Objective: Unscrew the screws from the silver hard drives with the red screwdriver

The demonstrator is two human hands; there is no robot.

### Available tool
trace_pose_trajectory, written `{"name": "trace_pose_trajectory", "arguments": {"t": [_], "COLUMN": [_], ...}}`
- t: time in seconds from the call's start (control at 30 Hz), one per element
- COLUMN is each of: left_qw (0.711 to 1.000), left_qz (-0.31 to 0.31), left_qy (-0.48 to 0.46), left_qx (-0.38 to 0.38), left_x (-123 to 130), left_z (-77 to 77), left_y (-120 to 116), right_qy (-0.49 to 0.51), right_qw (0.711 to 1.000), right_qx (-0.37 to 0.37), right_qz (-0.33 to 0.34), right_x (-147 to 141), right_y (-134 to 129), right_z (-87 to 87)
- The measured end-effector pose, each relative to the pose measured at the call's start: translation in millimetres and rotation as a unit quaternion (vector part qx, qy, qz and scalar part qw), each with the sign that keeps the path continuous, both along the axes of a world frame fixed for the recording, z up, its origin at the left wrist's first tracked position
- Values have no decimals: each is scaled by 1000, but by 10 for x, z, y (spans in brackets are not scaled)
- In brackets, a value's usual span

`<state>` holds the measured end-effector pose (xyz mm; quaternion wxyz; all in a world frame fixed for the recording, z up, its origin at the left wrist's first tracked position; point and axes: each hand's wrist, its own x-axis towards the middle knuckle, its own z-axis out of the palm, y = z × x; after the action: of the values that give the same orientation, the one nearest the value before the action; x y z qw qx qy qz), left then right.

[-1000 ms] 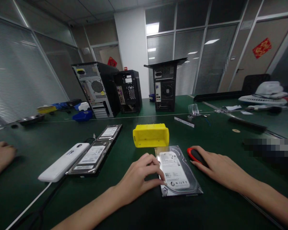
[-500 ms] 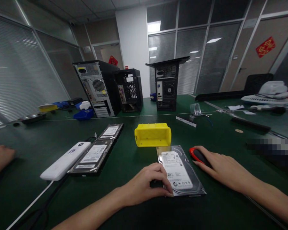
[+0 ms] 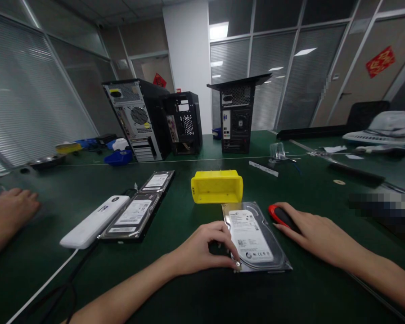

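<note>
A hard drive [image 3: 253,238] with a white label lies flat in front of me. At its near left corner, my left hand [image 3: 214,247] pinches a small silver screw [image 3: 238,265] between thumb and forefinger. My right hand [image 3: 312,231] rests to the right of the drive, wrapped over a rounded red-and-black handle [image 3: 281,217]. The rest of that handle is hidden under my palm. Just beyond the drive, a yellow bin [image 3: 217,174] lies with its opening toward me, and a few tiny bits are inside.
Two more hard drives [image 3: 135,216] lie end to end on the left, beside a white power bank [image 3: 94,222] with a cable. Computer cases [image 3: 236,117] stand at the back. Another person's hand [image 3: 15,209] is at the far left. A metal strip [image 3: 263,168] lies behind on the right.
The screw at my left fingertips now shows. My right hand keeps its hold on the handle. The other person's hand has come further into view from the left.
</note>
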<state>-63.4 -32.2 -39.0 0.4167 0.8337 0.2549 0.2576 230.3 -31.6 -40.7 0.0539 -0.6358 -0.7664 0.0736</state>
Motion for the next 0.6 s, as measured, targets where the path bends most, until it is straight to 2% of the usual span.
{"name": "trace_pose_trajectory", "arguments": {"t": [0.23, 0.4, 0.6], "left_qw": [1000, 1000, 999], "left_qz": [9, -7, -22], "left_qy": [-4, -17, 19], "left_qx": [-20, -24, -27], "left_x": [-39, -36, -45], "left_z": [11, 18, 49], "left_y": [32, 27, 25], "right_qy": [0, 2, -3], "right_qw": [1000, 1000, 1000], "right_qx": [-7, -6, 15], "right_qz": [1, 4, 9], "right_x": [7, 8, -7], "right_y": [3, 9, -12], "right_z": [-11, 1, 26]}}
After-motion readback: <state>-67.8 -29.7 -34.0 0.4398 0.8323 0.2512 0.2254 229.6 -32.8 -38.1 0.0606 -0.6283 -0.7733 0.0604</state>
